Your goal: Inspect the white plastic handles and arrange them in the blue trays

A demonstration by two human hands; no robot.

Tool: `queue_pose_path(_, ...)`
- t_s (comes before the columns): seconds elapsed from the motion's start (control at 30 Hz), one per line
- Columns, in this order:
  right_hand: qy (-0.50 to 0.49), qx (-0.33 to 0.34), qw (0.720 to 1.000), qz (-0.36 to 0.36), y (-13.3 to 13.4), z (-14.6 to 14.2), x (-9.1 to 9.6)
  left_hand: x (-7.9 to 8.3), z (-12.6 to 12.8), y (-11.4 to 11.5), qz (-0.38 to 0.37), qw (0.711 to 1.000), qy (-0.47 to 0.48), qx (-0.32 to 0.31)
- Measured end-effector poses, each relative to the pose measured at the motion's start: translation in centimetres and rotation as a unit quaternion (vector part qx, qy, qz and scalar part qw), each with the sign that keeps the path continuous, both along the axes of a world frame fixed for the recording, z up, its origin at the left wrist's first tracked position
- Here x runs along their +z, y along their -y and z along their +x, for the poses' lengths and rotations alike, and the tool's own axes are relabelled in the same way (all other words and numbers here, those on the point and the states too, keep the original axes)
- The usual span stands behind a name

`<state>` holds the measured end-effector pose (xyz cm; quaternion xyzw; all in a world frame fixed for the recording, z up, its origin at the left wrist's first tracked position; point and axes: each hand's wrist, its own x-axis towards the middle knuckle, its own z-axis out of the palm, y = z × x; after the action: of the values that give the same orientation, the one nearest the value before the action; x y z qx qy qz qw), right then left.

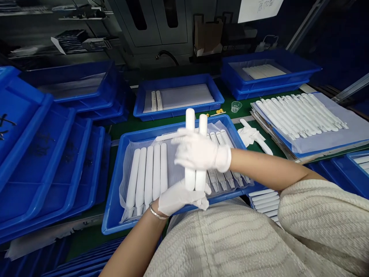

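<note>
Two long white rounded plastic pieces [190, 120] stand side by side, nearly upright, over the blue tray [114, 184]. My left hand [184, 197], in a white glove, is closed around their lower ends. Across their middle lies my gloved right hand [198, 151], blurred, its fingers stretched out to the left and apart. Several smooth white pieces [149, 173] lie in a row on the tray's left side. More white pieces [220, 177], showing slots and narrow ends, lie on the right, partly covered by my right hand and forearm. A single piece [167, 136] lies crosswise at the tray's back.
Stacked blue trays [72, 169] lean at the left. Behind is another blue tray [178, 111] with two pieces. A small clear cup [236, 106] and a crumpled white glove [249, 135] are on the right, near a sheet-covered stack [340, 111] bearing several white pieces.
</note>
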<state>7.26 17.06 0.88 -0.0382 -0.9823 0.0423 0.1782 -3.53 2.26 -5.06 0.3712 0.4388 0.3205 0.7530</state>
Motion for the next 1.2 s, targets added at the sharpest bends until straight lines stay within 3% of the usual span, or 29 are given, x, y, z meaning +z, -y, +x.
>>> queue_pose_path(0.07, 0.008, -0.039, 0.997, 0.067, -4.0, 0.0, 1.1, 0.3, -0.1, 0.6, -0.03, 0.997, 0.063, -0.029)
queue_pose_path(0.2, -0.004, -0.223, 0.969, 0.103, -12.3, 0.6, 1.4, 0.0, -0.2, 1.4, -0.057, 0.991, 0.105, -0.054)
queue_pose_path(0.3, -0.041, -0.31, 0.948, 0.064, -16.1, 1.6, -0.3, -0.5, -0.5, 1.4, -0.053, 0.991, 0.107, -0.061)
queue_pose_path(0.37, -0.081, -0.362, 0.929, 0.007, -16.8, 2.1, -1.5, -0.8, -0.7, 1.3, -0.046, 0.991, 0.107, -0.062)
queue_pose_path(0.47, -0.125, -0.385, 0.91, -0.089, -15.8, 2.6, -2.7, -0.9, -1.0, 1.3, -0.05, 0.991, 0.112, -0.053)
queue_pose_path(0.57, -0.158, -0.31, 0.912, -0.216, -13.4, 3.2, -3.3, -1.0, -1.1, 1.3, -0.055, 0.99, 0.12, -0.044)
queue_pose_path(0.63, -0.189, -0.251, 0.89, -0.329, -11.6, 3.7, -3.7, -1.1, -1.2, 1.2, -0.054, 0.99, 0.124, -0.036)
queue_pose_path(0.73, -0.223, -0.214, 0.805, -0.507, -9.1, 4.3, -4.2, -1.4, -1.2, 1.1, -0.052, 0.991, 0.121, -0.018)
queue_pose_path(0.83, -0.208, -0.214, 0.679, -0.671, -6.7, 4.3, -4.7, -1.5, -1.1, 1.0, -0.054, 0.993, 0.108, -0.003)
queue_pose_path(0.9, -0.168, -0.165, 0.608, -0.758, -5.3, 4.0, -4.9, -1.5, -1.1, 0.9, -0.057, 0.993, 0.104, 0.002)
queue_pose_path(1.0, -0.135, -0.088, 0.554, -0.817, -3.5, 3.6, -4.9, -1.6, -0.8, 0.8, -0.066, 0.992, 0.109, -0.007)
queue_pose_path(1.2, -0.16, -0.087, 0.534, -0.826, -1.8, 3.0, -3.4, -1.2, 0.1, 0.4, -0.078, 0.993, 0.093, -0.01)
